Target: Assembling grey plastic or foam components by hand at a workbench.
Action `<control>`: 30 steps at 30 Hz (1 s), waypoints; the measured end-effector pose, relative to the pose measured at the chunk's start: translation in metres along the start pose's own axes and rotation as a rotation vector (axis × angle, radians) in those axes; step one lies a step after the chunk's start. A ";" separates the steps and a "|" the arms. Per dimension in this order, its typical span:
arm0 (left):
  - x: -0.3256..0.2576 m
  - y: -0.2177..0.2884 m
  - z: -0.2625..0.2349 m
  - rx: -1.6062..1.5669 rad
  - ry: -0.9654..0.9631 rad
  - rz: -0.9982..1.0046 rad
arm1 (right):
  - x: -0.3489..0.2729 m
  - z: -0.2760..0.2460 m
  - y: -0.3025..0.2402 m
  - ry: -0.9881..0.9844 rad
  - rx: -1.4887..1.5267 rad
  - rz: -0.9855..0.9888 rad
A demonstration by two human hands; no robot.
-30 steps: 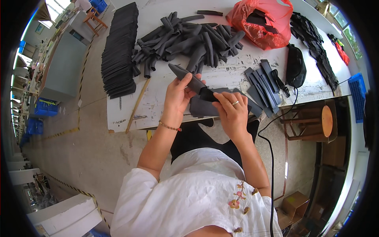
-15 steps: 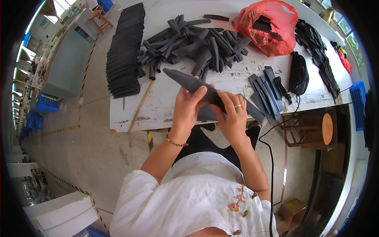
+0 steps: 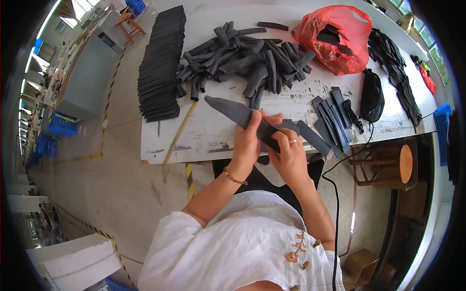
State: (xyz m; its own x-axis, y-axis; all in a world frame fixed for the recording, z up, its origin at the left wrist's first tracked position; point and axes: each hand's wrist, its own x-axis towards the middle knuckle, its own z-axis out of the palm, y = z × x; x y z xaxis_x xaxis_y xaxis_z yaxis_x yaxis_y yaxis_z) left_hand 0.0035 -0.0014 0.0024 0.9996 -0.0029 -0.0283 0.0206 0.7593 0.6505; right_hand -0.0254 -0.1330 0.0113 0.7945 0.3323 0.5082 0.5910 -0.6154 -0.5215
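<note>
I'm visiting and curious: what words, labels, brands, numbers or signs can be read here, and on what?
No text can be read.
White tabletop: marks too worn and small to read.
Small panel on the far wall: too small and blurred.
Held dark grey piece: no lettering visible.

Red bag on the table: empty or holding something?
Not empty: dark pieces show in the red bag's opening; how full, I cannot tell.
</note>
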 end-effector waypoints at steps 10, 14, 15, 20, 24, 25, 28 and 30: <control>-0.005 -0.004 0.009 -0.047 0.031 -0.044 | 0.010 -0.012 -0.003 -0.042 0.020 0.032; 0.006 -0.001 0.003 -0.065 0.060 -0.087 | 0.003 -0.015 0.014 -0.066 0.036 -0.037; 0.012 0.014 0.010 -0.088 0.103 0.006 | 0.005 -0.017 0.017 -0.066 0.036 -0.037; 0.009 0.006 0.013 -0.092 0.091 0.092 | 0.015 -0.016 0.016 0.004 0.104 -0.131; 0.005 -0.005 0.016 -0.153 0.146 0.136 | 0.017 -0.012 0.021 0.001 0.110 -0.132; 0.004 -0.007 0.016 -0.153 0.150 0.138 | 0.017 -0.011 0.021 0.006 0.112 -0.137; 0.003 -0.010 0.013 -0.167 0.152 0.151 | 0.017 -0.008 0.022 0.006 0.124 -0.139; 0.003 -0.011 0.012 -0.165 0.151 0.141 | 0.017 -0.006 0.022 0.001 0.131 -0.135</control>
State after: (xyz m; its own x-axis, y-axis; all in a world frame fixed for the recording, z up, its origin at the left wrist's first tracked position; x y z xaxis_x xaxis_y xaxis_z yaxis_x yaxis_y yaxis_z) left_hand 0.0062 -0.0174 0.0045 0.9779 0.1981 -0.0670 -0.1345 0.8411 0.5238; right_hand 0.0005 -0.1454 0.0127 0.7066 0.4049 0.5804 0.7055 -0.4667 -0.5333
